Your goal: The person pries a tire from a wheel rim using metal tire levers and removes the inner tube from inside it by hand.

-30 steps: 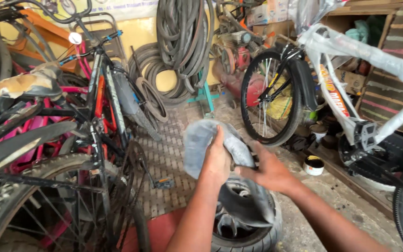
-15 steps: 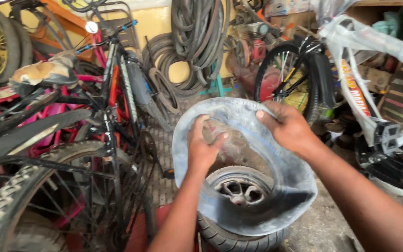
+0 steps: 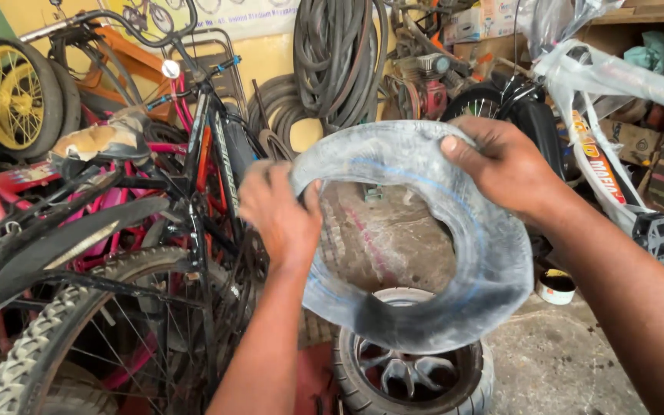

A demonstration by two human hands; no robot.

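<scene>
Above and left of the left hand (image 3: 278,211), a pale banner (image 3: 217,14) with small printed bicycle outlines hangs on the yellow wall. Above the right hand (image 3: 505,165), at the top edge, stand white cardboard boxes (image 3: 479,21) with coloured print. To the right of that hand, clear plastic wrapping (image 3: 616,77) covers a white bicycle frame that bears an orange and yellow label (image 3: 595,157). Further right lies a brown cardboard box (image 3: 630,140). Below the right hand, a small round tin (image 3: 556,286) with a white wall stands on the floor
</scene>
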